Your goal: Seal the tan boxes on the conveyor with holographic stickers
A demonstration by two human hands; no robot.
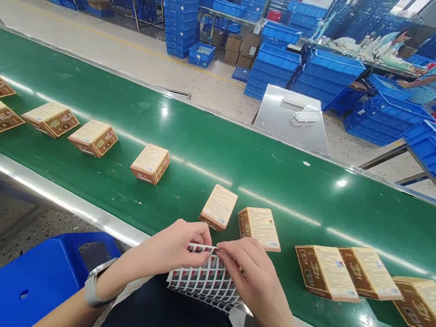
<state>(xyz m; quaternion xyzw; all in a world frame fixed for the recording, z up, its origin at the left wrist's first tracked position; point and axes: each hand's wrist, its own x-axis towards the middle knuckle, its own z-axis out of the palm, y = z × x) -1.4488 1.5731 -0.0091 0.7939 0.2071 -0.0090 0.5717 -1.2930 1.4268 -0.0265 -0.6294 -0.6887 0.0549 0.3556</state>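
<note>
Label sheet [203, 281], printed with a grid of small red-and-dark labels, is positioned at the near edge of the green conveyor belt [189, 135]. Left hand [180, 246] pinches the sheet's upper edge between thumb and fingers; right hand [247, 268] grips the same edge just beside it. Brown-and-cream boxes [219, 207] lie along the belt. A blue stool [37, 281] stands on the belt's near side; a metal table [284, 121] stands beyond the belt.
</note>
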